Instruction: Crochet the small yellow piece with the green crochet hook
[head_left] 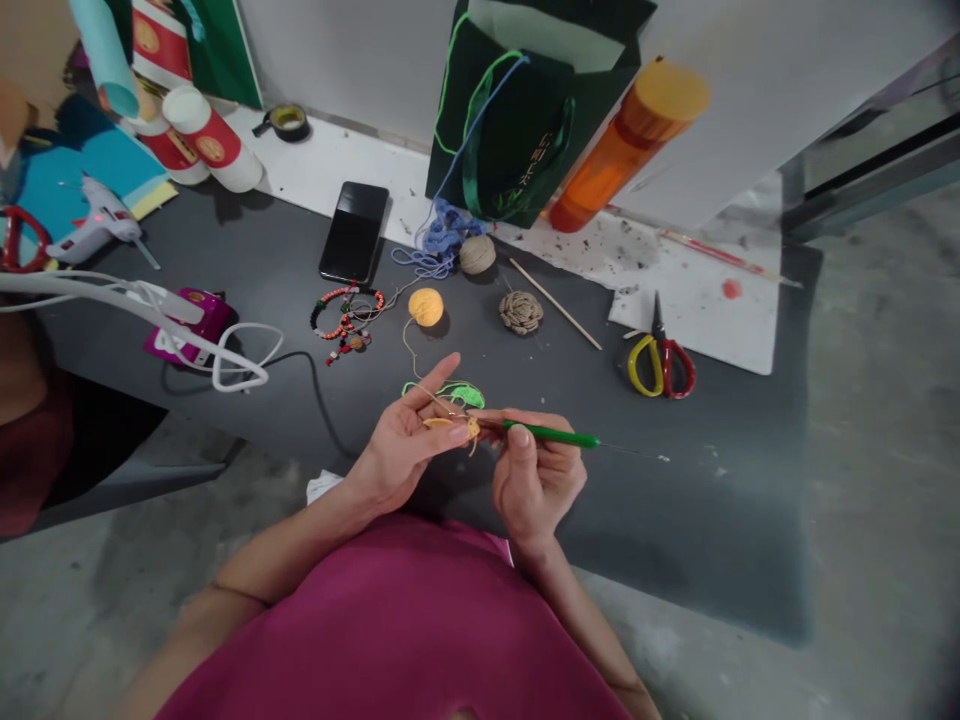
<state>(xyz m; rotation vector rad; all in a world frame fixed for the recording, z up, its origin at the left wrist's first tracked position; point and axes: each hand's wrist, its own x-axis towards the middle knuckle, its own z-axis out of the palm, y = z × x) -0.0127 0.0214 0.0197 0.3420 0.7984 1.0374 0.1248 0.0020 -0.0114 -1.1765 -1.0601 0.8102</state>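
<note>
The left hand [401, 440] and right hand [536, 470] are held together above the near part of the dark grey desk [675, 520].

Left-hand grip: partly closed. The fingers pinch a small yellow crocheted piece [459, 427] at the fingertips, and the thumb points up and away.

Right-hand grip: closed. The thumb and fingers hold a slim crochet hook with a green handle [555, 435], which points right, while its other end meets the yellow piece.

A strand of yellow yarn [411, 350] runs far from the left hand to a round yellow yarn ball [426, 307] on the desk. A flat, bright green crocheted piece [450, 393] lies just beyond the hands.

Farther away on the desk are a coiled beige twine rosette [521, 312], a round beige twine ball [477, 254], a tangle of blue yarn [446, 230], and a thin wooden stick [555, 303]. A black smartphone [354, 232] lies far left of these, with a ring of red and black beads [346, 318] nearer the hands. Scissors with red and yellow handles [660, 362] lie to the right. A white hot glue gun [97, 222] sits at the far left.
</note>
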